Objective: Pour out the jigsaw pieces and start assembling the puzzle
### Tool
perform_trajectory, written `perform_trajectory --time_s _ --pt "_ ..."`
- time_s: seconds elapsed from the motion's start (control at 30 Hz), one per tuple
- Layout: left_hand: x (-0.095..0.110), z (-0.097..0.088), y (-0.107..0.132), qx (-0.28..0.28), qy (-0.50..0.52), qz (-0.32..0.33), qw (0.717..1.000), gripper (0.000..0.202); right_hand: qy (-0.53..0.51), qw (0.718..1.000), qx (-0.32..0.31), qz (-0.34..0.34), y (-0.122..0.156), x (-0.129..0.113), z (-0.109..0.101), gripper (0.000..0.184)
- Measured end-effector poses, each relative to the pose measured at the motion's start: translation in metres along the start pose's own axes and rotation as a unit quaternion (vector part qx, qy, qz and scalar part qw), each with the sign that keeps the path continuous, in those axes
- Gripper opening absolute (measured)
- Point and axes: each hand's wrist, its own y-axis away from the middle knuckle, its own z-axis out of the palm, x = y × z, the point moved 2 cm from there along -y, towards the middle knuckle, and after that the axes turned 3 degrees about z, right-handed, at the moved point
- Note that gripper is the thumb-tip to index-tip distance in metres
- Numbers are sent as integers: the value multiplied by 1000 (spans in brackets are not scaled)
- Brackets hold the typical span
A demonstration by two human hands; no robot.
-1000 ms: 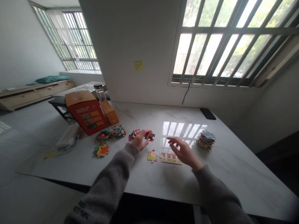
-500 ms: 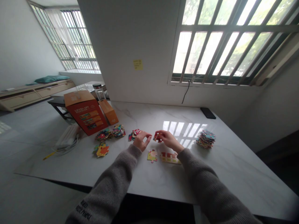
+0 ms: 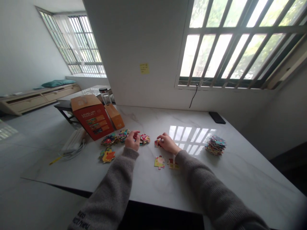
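My right hand [image 3: 168, 143] has its fingertips on a small red puzzle piece [image 3: 156, 143], which is down at the tabletop and partly covered by the fingers. My left hand [image 3: 132, 140] is at a pile of puzzle pieces [image 3: 145, 139], thumb and index finger apart. Red shows between those fingers, seemingly part of the pile. Closer to me lies a single green and pink puzzle piece [image 3: 159, 162]. Beside it, a joined strip of puzzle pieces [image 3: 172, 164] is partly hidden under my right sleeve.
More piles of puzzle pieces [image 3: 109, 139] lie left of my left hand, with yellow-orange pieces [image 3: 107, 155] in front. A stack of pieces [image 3: 216, 145] stands at right. A red puzzle box [image 3: 94, 119], an orange box [image 3: 115, 116], a power strip [image 3: 73, 140] and a phone [image 3: 217, 117] surround them.
My left hand has moved left, away from the right hand, to the pile. My right hand has lowered the red piece to the tabletop. The view has shifted slightly.
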Motion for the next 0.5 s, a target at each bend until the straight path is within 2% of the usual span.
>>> perform_trajectory --time_s 0.1,0.2,0.33,0.5 --pt "-1 3 1 0 10 -19 1000 21 55 998 22 -37 -6 -6 1 25" --pt "-5 6 2 -18 6 -28 999 22 78 993 47 -75 -17 -23 4 27" --pt "-8 9 3 -32 -15 -6 999 21 74 992 23 -96 -32 -48 13 23" --pt "-6 10 3 -33 -8 -1 999 18 93 992 -34 -76 -43 -61 27 35"
